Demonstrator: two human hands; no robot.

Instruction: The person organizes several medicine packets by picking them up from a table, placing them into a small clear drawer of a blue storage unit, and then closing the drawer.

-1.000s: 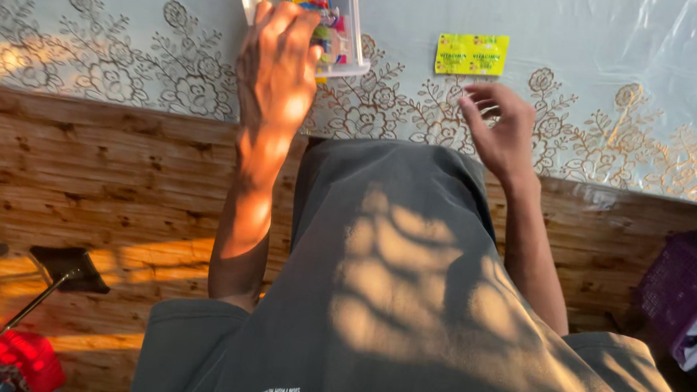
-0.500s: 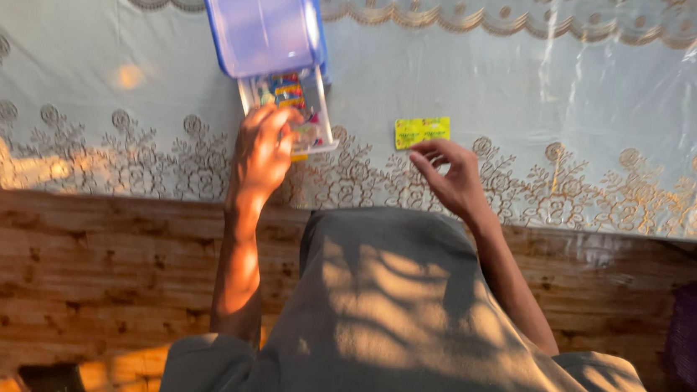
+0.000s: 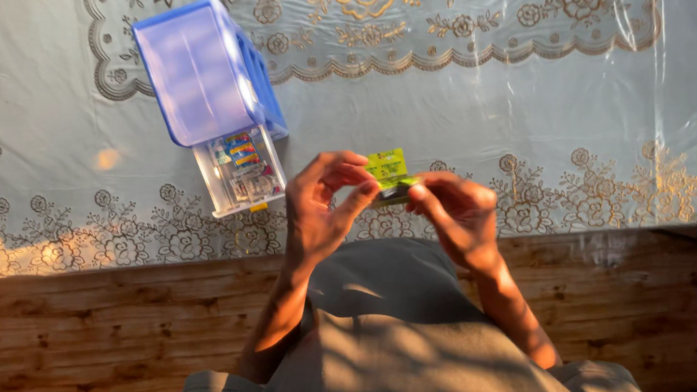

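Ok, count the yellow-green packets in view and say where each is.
1 for certain: a yellow-green packet pinched between the left hand and right hand, above the table edge. The open clear drawer holds mixed colourful items, so similar packets may be hidden there.

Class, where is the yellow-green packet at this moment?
In the head view, the yellow-green packet is held between both hands, right of the blue drawer box.

A blue drawer box [image 3: 208,70] with its clear drawer [image 3: 241,178] pulled out blocks the surface's [image 3: 491,99] near left part; its middle, far edge and right side lie open.
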